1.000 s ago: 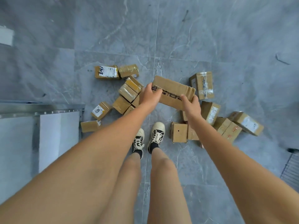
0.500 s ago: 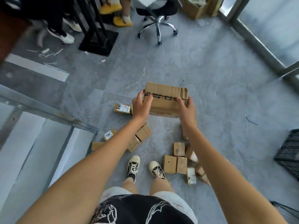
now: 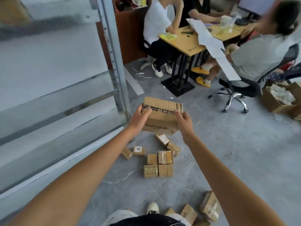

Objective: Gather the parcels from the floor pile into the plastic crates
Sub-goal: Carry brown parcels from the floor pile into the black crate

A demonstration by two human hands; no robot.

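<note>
A tall grey metal shelving rack (image 3: 114,51) is standing along the left side on the grey marbled tile floor (image 3: 236,152). At the far right, several people are sitting around a light wooden desk (image 3: 190,41) on black legs, one of them on a black swivel office chair (image 3: 241,90) with a chrome base. A long white board (image 3: 211,46) is lying slanted across the desk. An open brown cardboard carton (image 3: 280,98) of white filling is sitting at the far right edge.
</note>
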